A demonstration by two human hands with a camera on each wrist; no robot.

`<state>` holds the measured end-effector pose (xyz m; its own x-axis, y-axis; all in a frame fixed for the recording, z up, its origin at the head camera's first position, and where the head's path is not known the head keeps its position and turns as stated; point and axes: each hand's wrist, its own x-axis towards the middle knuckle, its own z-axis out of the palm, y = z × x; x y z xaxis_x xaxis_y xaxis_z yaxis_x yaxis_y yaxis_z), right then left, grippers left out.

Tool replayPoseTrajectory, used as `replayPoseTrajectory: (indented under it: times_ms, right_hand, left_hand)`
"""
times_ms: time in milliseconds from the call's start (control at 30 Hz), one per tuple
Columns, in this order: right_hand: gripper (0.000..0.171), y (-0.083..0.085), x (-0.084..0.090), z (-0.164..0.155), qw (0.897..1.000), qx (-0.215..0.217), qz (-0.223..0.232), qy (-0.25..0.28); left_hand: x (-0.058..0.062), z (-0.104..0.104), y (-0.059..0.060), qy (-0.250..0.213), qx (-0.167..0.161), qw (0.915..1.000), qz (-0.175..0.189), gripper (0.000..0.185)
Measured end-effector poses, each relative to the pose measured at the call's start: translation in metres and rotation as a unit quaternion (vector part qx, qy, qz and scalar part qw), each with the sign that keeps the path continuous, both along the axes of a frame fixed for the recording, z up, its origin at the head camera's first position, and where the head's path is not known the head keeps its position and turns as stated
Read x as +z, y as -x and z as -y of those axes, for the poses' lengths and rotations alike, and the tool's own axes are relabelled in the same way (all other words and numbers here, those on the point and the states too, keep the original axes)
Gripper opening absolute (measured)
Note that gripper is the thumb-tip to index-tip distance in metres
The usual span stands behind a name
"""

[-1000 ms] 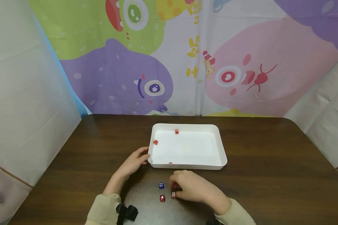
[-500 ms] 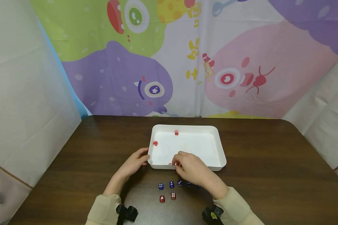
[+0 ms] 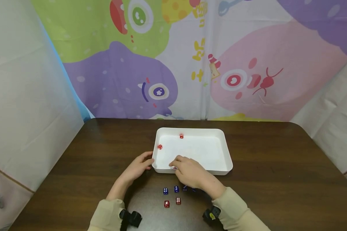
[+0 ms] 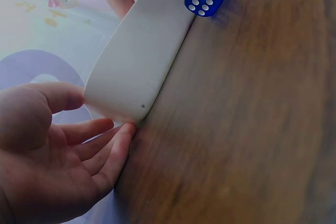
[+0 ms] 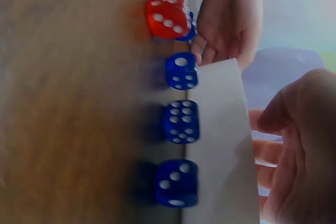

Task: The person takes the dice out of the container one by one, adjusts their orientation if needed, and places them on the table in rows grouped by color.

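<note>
Hand [image 3: 189,171] at the red die [image 3: 174,167]

Low in the frame, two red dice [image 3: 166,204] sit on the brown table [image 3: 75,186], blue dice [image 3: 165,191] just behind. Past them, the right hand bends over the near edge of the white tray [image 3: 214,172]. The red die lies inside by that edge, at the hand's left end, under the fingertips; I can't tell if they pinch it. The left hand [image 3: 137,165] is farther from it, its loose fingers touching the tray's left side. At the tray's upper left lie two other red dice [image 3: 160,147].
</note>
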<state>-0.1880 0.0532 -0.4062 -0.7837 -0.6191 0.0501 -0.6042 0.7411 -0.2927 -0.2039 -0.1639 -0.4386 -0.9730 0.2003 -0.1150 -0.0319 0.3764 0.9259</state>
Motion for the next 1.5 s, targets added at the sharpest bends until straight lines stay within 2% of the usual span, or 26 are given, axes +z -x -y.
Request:
replayPoseTrajectory:
  times_ms: [100,300,867,1267,1500]
  right_hand:
    - [0.033,0.000,-0.004,0.002,1.000,0.005,0.011,-0.007]
    - [0.028,0.000,-0.009,0.003,1.000,0.018,-0.007,0.010]
    - [0.022,0.000,-0.007,0.000,0.998,-0.002,-0.023,0.065]
    - [0.015,-0.003,-0.004,-0.008,0.992,-0.007,-0.077,0.104]
    - [0.007,-0.005,0.001,-0.013,0.985,0.018,-0.126,0.115]
  left_hand:
    - [0.000,0.000,0.000,0.001,0.001,1.0000,0.000,0.043]
    - [0.001,0.000,0.000,-0.002,-0.001,1.0000,0.001,0.044]
    - [0.000,0.001,0.000,-0.001,0.002,1.0000,0.002,0.043]
    - [0.000,-0.001,-0.003,-0.001,0.008,1.0000,-0.004,0.043]
    - [0.000,-0.001,-0.002,0.001,0.010,0.9999,0.001,0.044]
